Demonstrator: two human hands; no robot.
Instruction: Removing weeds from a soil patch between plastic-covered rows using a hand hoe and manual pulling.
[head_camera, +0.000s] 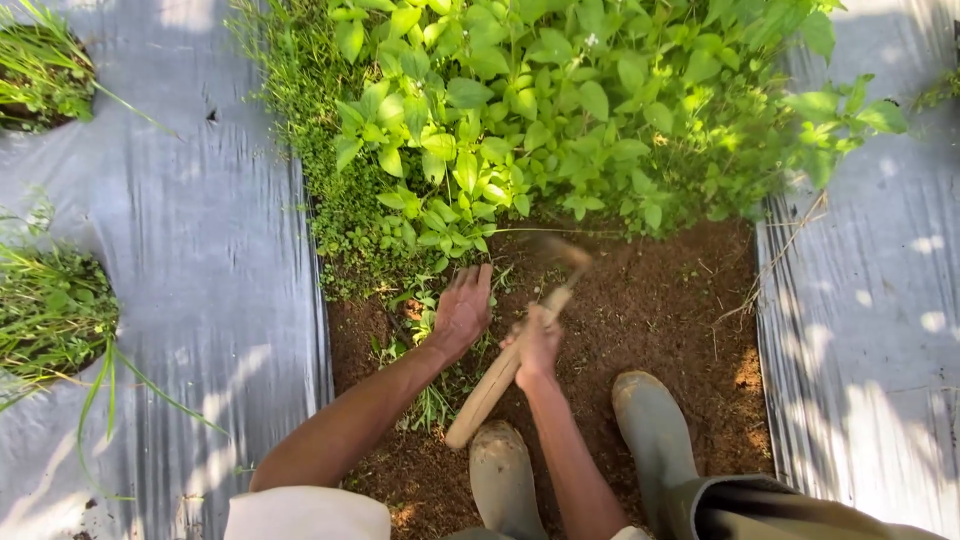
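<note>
head cam | looks steeply down | close over soil bed (650, 310)

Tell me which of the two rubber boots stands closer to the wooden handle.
The left boot, directly below the wooden handle's lower end. The right boot stands apart, further right on the bare soil.

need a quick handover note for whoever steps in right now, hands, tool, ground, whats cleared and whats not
Right hand: closed around the wooden-handled hoe, blade blurred near the plants' edge.
Left hand: open, fingers spread on small weeds, holding nothing.
Boots stand on the bare soil between the plastic sheets.
Done: the soil strip nearest the boots looks cleared.
Left: the dense leafy plants ahead and the low weeds on the left.
</note>
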